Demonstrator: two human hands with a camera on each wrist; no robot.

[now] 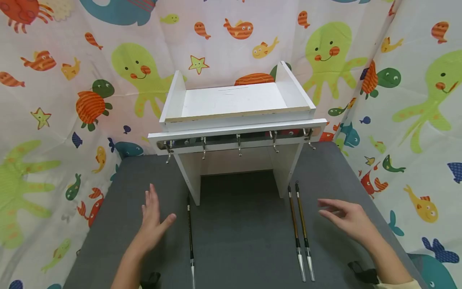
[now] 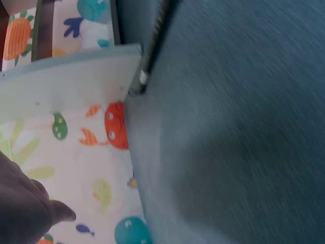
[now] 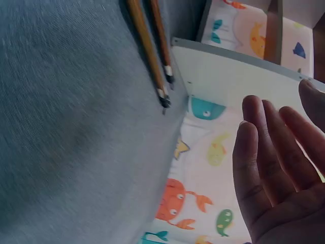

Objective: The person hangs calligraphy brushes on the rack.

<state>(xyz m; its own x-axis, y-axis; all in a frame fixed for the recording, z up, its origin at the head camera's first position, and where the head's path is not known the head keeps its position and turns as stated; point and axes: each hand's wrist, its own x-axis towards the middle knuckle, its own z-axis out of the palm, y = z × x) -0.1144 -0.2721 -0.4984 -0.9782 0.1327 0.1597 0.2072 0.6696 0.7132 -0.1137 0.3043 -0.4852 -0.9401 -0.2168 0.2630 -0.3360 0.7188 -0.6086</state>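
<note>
My left hand [image 1: 151, 224] hovers over the grey surface with its fingers extended and thumb spread, holding nothing. To its right lies a slim calligraphy brush [image 1: 191, 237] with a clear cap at the near end. My right hand [image 1: 348, 218] is in the air with loosely bent fingers, also holding nothing; the right wrist view shows its fingers [image 3: 266, 152] apart from any object. Left of it, two brown-handled calligraphy brushes [image 1: 294, 224] lie side by side. Between and beyond both hands stands a white shelf rack [image 1: 231, 127] with several metal hooks [image 1: 239, 144] along its front rail.
The grey cloth surface [image 1: 245, 249] carries the rack and brushes. A curtain [image 1: 216, 48] printed with sea animals hangs behind and along both sides. The rack's side panels [image 1: 288, 160] reach down near the brushes' far ends. Black wrist straps [image 1: 362, 273] show near the bottom.
</note>
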